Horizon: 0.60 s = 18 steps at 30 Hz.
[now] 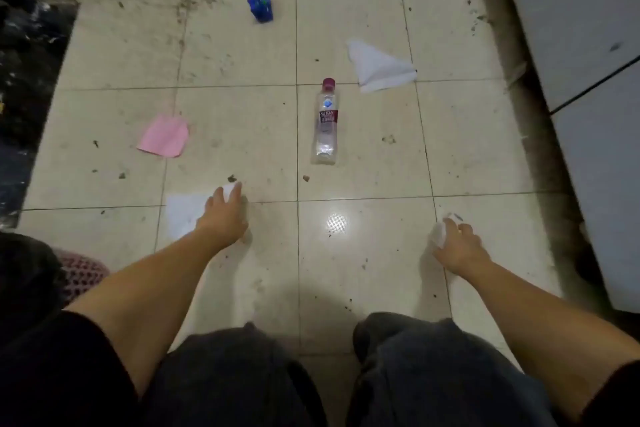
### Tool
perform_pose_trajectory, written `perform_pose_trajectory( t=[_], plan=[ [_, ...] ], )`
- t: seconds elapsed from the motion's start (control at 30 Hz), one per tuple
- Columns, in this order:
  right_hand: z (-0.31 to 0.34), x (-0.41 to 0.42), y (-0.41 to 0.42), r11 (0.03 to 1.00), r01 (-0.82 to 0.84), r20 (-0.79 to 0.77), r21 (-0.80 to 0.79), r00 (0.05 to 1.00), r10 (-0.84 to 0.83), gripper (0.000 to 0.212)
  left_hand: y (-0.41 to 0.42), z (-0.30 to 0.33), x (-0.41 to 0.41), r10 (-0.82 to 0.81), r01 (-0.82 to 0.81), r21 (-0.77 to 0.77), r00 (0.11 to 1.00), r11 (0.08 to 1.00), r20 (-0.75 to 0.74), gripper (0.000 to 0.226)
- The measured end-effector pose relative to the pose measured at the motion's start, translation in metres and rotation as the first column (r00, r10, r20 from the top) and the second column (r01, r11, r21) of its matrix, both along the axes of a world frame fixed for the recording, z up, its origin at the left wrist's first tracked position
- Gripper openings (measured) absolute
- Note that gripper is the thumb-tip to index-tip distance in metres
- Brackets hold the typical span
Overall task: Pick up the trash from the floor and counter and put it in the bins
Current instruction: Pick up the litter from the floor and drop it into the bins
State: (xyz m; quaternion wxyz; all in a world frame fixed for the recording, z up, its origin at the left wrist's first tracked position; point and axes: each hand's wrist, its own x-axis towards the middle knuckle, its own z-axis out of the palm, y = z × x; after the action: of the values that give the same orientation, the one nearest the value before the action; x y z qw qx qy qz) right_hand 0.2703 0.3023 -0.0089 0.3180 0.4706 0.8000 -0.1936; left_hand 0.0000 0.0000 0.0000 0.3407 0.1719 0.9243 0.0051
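Head-camera view, looking down past your knees: a white sheet of paper lies flat on the tiled floor, and your left hand is on its far right corner, fingers curled over a small white piece there. Whether that piece is the sheet's lifted corner or a separate scrap you already hold is hard to make out. Your right hand is closed loosely round a crumpled white wad at floor level, near the dark strip along the cabinet.

Beyond your hands, a clear plastic bottle lies on its side, long axis running away from you, magenta cap at the far end, base toward you. It sits between your two hands and ahead of both, slightly nearer the left. A pink paper lies left of it, well apart from the bottle; a white folded sheet lies just beyond and right of the cap; a crumpled blue wrapper is farthest away.

No bin shows in the frame, nor does the counter top. A dark, glossy mass at the left edge is cut off and cannot be identified. The left palm hides what the fingers actually pinch.
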Motion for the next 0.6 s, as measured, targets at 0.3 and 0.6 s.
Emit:
perform_pose_trajectory(
  t=[0.3, 0.6],
  plan=[
    [-0.051, -0.005, 0.013, 0.991, 0.074, 0.044, 0.111, 0.996, -0.079, 0.048, -0.021, -0.041, -0.016, 0.036, -0.037, -0.089, 0.999, 0.995, -0.02, 0.058],
    [-0.044, -0.016, 0.013, 0.997, -0.083, -0.01, 0.008, 0.997, 0.083, 0.019, -0.011, -0.03, -0.003, -0.228, 0.218, -0.244, 0.974, 0.945, -0.012, 0.051]
  ],
)
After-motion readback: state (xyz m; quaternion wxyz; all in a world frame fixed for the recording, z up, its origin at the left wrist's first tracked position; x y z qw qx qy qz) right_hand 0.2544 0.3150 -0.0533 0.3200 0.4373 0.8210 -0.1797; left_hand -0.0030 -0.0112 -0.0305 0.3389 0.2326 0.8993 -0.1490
